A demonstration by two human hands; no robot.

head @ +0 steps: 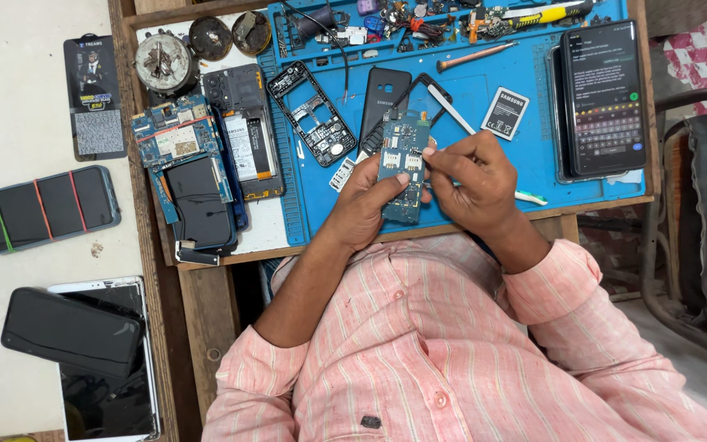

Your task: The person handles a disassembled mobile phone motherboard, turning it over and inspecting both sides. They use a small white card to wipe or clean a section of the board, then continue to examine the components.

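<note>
My left hand (pixel 366 205) holds a blue-green phone circuit board (pixel 403 160) upright over the blue repair mat (pixel 468 147). My right hand (pixel 472 176) pinches at the board's right edge with thumb and fingertips; a white-handled tool (pixel 531 197) sticks out from under that hand. Behind the board lie a black phone back cover (pixel 384 90) and an empty black phone frame (pixel 314 115).
A lit smartphone (pixel 603 98) lies at the mat's right. A battery (pixel 506 112) and a screwdriver (pixel 476 56) rest on the mat. Dismantled phones (pixel 206 172) sit left of the mat, and more phones (pixel 42 209) lie on the white counter. A parts tray (pixel 419 20) runs along the back.
</note>
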